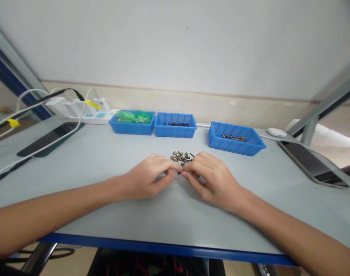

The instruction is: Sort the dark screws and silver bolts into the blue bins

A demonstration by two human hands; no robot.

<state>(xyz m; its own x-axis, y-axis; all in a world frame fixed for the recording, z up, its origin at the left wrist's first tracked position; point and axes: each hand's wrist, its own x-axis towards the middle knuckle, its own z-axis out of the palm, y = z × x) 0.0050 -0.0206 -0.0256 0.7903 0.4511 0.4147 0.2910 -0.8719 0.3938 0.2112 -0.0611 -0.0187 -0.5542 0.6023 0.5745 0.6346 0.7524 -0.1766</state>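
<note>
In the middle of the table, my left hand (153,175) and my right hand (211,177) meet fingertip to fingertip. Thumb and index finger of each are drawn together in a pinch around a small metal screw (179,173), mostly covered by the fingers. Just beyond the fingertips lies a loose pile of screws (179,156), some shiny with broad heads, some darker and longer. Part of the pile is hidden behind my right hand.
Along the wall stand a blue bin (131,128) with green plastic bags, a second blue bin (175,132) with dark screws, and a third blue bin (235,145) with brassy fasteners. A power strip (91,119) with cables sits left; phones (313,163) flank both sides.
</note>
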